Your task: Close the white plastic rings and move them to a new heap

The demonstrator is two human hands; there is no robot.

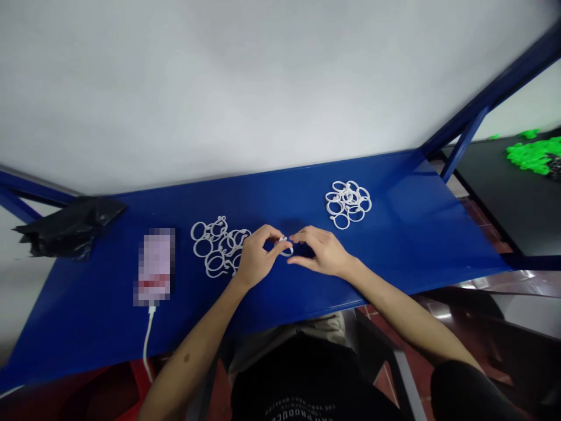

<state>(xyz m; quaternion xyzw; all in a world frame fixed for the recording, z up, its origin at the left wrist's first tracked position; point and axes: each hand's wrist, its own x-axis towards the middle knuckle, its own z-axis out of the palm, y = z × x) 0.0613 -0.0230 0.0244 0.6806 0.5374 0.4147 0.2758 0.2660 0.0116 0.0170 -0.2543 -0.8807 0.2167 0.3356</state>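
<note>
My left hand [258,255] pinches a small white plastic ring [287,252] between thumb and fingers, just above the middle of the blue table. From the right, my right hand [323,251] faces the ring with its thumb and fingers apart. Its fingertips are close to the ring, and whether they touch it I cannot tell. Beside my left hand lies a loose pile of white rings [203,248], partly hidden by that hand; some have small knobs or eyelets. Farther right and back is a second cluster of similar white rings [342,220].
The blue table [280,196] meets a pale wall [263,88]. A blurred-out phone-like object [155,263] with a white cable [148,339] lies at left, near a black plastic bag [83,225]. Green pieces [532,155] sit on a dark surface at far right.
</note>
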